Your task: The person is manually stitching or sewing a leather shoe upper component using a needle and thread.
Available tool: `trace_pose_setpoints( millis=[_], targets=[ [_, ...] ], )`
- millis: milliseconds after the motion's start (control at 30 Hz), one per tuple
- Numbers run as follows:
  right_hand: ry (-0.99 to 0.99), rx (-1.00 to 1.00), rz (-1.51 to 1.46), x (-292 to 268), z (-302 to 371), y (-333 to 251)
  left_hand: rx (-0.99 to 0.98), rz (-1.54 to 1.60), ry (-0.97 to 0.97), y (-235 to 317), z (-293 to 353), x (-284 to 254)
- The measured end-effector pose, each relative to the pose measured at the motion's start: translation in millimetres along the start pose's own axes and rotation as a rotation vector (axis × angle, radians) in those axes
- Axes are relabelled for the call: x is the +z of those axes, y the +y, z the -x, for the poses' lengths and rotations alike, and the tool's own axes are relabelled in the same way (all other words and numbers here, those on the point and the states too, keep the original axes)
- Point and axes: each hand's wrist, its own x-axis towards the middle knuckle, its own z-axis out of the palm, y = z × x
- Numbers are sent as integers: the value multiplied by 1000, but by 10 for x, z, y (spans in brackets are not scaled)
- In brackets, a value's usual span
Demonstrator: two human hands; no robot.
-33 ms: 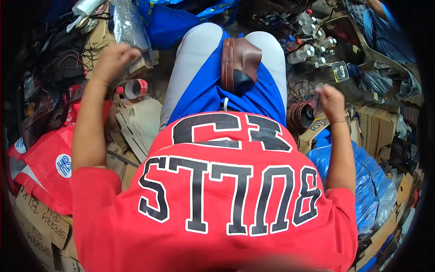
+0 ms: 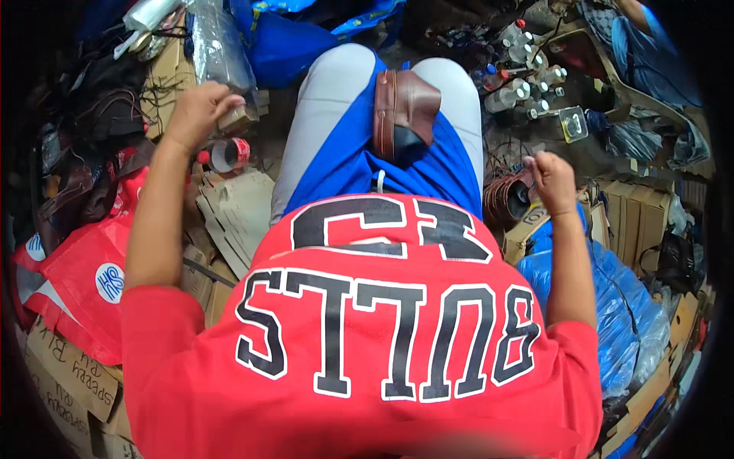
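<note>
A brown leather shoe upper [image 2: 410,107] with a dark inner part rests between my knees, on blue and grey trousers. My left hand [image 2: 200,115] is raised out to the left, its fingers curled closed beside a clear plastic bag. Level with my lap on the other side, my right hand [image 2: 552,182] is also closed, thumb and fingers pressed together. Whatever either hand grips is too small or hidden to make out. Both hands are well apart from the shoe upper. Beneath the right hand lies a coiled stack of brown leather pieces [image 2: 508,197].
Several small bottles [image 2: 527,88] stand at the far right. A red-labelled plastic bottle [image 2: 228,155] lies below my left hand, near stacked pale sheets [image 2: 238,210]. A red bag [image 2: 88,275], blue plastic wrap [image 2: 592,298] and cardboard boxes [image 2: 634,218] crowd both sides.
Both hands have come slightly inward and nearer to my body. The shoe upper stays between my knees.
</note>
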Motion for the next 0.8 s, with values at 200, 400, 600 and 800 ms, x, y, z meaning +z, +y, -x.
trace_pose_setpoints(
  millis=[200, 400, 600, 800],
  targets=[
    [-6, 211, -697, 7, -592, -437, -11, 374, -15, 586, -523, -84],
    [-307, -111, -398, -216, -1479, -1121, 299, 276, -249, 1504, -1393, 141],
    [-284, -113, -314, -163, -1288, -1364, 443, 434, -403, 1625, -1505, 240],
    [-99, -146, -288, -41, -968, -1245, 489, 501, -114, 1945, -1445, 399]
  ],
)
